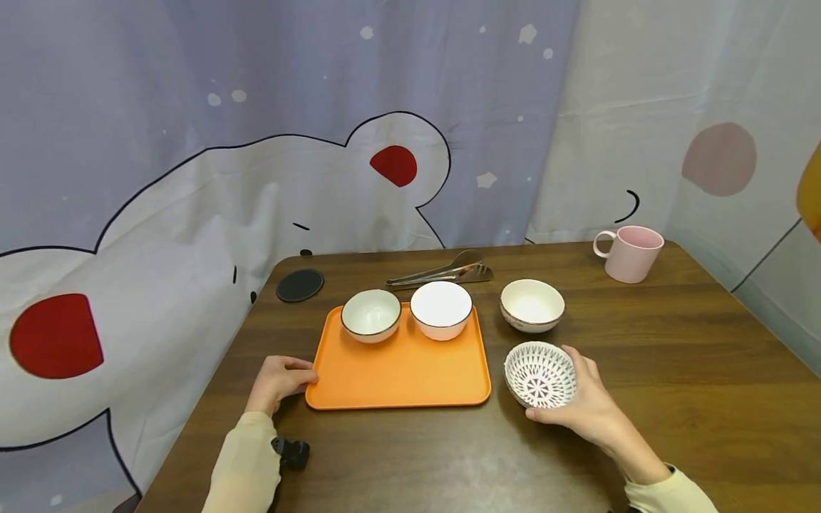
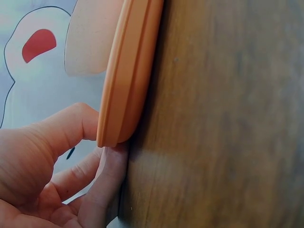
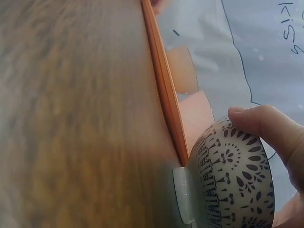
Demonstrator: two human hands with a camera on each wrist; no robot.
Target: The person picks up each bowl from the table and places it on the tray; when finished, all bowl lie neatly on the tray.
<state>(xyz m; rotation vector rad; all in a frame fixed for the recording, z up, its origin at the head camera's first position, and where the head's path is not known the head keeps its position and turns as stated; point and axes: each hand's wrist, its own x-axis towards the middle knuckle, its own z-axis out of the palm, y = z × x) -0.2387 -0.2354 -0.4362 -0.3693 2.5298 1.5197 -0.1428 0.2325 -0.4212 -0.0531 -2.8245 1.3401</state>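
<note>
My right hand grips a patterned bowl at its right side, thumb at the near rim and fingers around the far side. Dark petal and leaf marks cover the outside of this bowl in the right wrist view. At the left edge of an orange tray, my left hand pinches the rim, thumb above and fingers beneath in the left wrist view. Two bowls stand along the tray's far side: a pale greenish bowl and, right of it, a white bowl with a dark rim.
Behind the patterned bowl stands a cream bowl. Metal tongs lie beyond the tray, and a black round coaster is at the far left. A pink mug stands at the back right of the wooden table, before a printed curtain.
</note>
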